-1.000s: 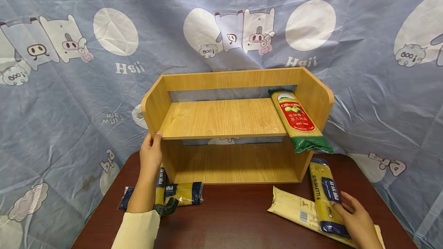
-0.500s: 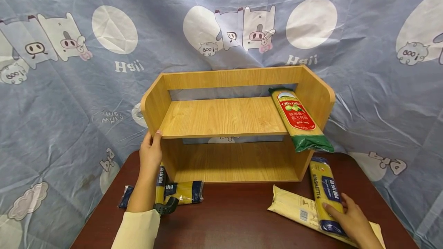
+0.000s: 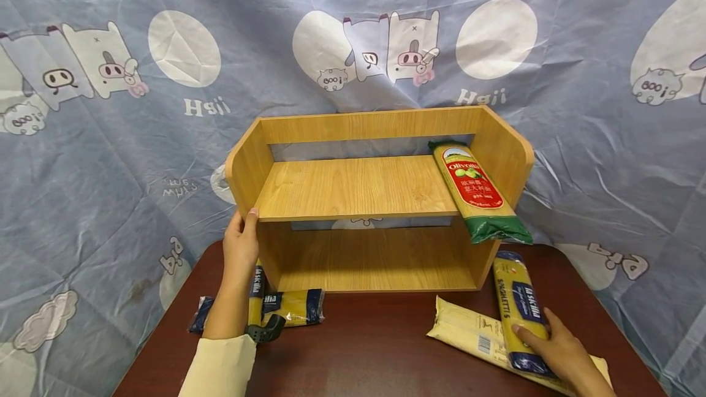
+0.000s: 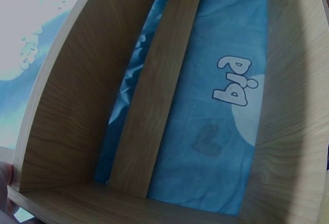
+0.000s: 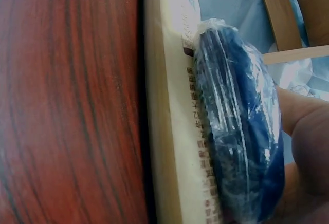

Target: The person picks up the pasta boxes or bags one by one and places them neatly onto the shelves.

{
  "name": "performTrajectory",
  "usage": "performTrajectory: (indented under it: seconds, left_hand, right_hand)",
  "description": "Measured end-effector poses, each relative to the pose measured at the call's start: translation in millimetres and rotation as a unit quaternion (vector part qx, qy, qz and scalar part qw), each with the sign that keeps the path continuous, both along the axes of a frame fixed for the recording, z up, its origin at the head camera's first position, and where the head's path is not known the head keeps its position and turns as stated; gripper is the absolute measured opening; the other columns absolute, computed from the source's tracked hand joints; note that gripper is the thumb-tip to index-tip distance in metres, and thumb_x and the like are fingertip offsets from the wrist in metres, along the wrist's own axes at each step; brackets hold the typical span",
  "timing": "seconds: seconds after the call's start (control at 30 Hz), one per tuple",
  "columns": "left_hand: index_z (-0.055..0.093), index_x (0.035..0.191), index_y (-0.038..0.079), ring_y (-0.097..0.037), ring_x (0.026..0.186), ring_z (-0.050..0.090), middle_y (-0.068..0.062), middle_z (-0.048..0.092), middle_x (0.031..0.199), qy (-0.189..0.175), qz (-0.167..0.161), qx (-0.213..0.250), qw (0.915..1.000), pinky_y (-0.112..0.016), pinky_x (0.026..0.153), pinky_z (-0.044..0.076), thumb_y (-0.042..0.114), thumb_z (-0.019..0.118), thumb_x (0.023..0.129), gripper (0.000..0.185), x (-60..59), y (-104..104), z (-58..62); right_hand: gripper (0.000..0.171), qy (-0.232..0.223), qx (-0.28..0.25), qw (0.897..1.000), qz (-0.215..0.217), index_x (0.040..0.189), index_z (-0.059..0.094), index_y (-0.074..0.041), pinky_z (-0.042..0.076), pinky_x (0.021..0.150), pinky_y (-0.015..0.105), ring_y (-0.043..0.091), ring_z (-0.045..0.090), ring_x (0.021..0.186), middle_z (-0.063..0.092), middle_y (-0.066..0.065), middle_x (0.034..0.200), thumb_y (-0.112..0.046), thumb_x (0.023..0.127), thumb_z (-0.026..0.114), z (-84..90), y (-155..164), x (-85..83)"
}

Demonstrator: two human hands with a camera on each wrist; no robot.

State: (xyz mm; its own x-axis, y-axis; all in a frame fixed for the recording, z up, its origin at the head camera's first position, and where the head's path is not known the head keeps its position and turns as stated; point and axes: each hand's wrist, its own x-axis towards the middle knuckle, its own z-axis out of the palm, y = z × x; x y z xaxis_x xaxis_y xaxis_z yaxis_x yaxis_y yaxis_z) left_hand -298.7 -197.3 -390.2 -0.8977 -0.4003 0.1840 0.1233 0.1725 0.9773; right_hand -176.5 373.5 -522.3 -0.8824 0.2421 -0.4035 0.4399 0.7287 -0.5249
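Inspecting from left to right, I find on my bench (image 3: 380, 348) a dark blue packet end (image 3: 201, 314) showing past my left forearm, a partly hidden blue-and-yellow packet (image 3: 256, 287), and a short yellow packet (image 3: 298, 307) near the lower left corner of the wooden shelf (image 3: 353, 189). My left hand (image 3: 241, 238) is curled round the front edge of the shelf's left panel, thumb at the end of the upper board, fingers to the outside; I judge that it steadies the frame. At the right end of the upper board lies a red-labelled packet (image 3: 477, 192), its green end overhanging the front edge. Before the shelf, to the right, a cream packet (image 3: 469, 329) lies flat on the bench, and the spaghetti packet (image 3: 510, 290) lies with its near part across it. My right hand (image 3: 562, 348) pinches that spaghetti packet near its near end, thumb over the top face, fingers at the right side; how far they reach beneath, I cannot tell. I assess the step in hand as securing this packet. The next move, in my judgement, calls for a firm, level hold before any lift, since gripping one end could let the far end droop or drag the cream packet along.
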Motion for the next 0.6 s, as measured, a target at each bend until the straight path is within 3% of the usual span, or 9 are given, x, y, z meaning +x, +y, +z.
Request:
performTrajectory:
  seconds: [0.3,0.47,0.6]
  left_hand:
    - [0.051,0.148,0.023,-0.035,0.129,0.052,-0.016,0.056,0.143,-0.004,0.001,0.001,1.0000,-0.052,0.111,0.039,0.050,0.050,0.103,0.052,0.8,0.2,0.1]
    - [0.050,0.149,0.023,-0.034,0.131,0.052,-0.015,0.056,0.145,-0.007,-0.002,0.007,0.9999,-0.052,0.112,0.039,0.050,0.050,0.103,0.053,-0.5,0.5,-0.5]
    - [0.048,0.151,0.025,-0.034,0.133,0.050,-0.015,0.054,0.148,-0.012,-0.002,0.006,0.9999,-0.054,0.114,0.038,0.052,0.049,0.103,0.055,1.4,0.5,0.3]
  right_hand:
    - [0.125,0.014,-0.079,0.996,-0.032,0.150,0.004,0.021,0.055,0.074,0.037,0.024,0.067,0.090,0.046,0.043,0.128,-0.068,0.087,0.065,1.0,-0.5,-0.1]
    - [0.114,0.025,-0.131,0.990,-0.051,0.149,0.012,0.021,0.057,0.067,0.034,0.017,0.069,0.078,0.060,0.032,0.111,-0.056,0.089,0.070,1.1,1.4,-2.8]
    - [0.111,0.015,-0.142,0.988,-0.059,0.145,0.016,0.023,0.057,0.067,0.034,0.016,0.069,0.076,0.063,0.026,0.105,-0.053,0.088,0.073,2.8,3.4,-5.9]
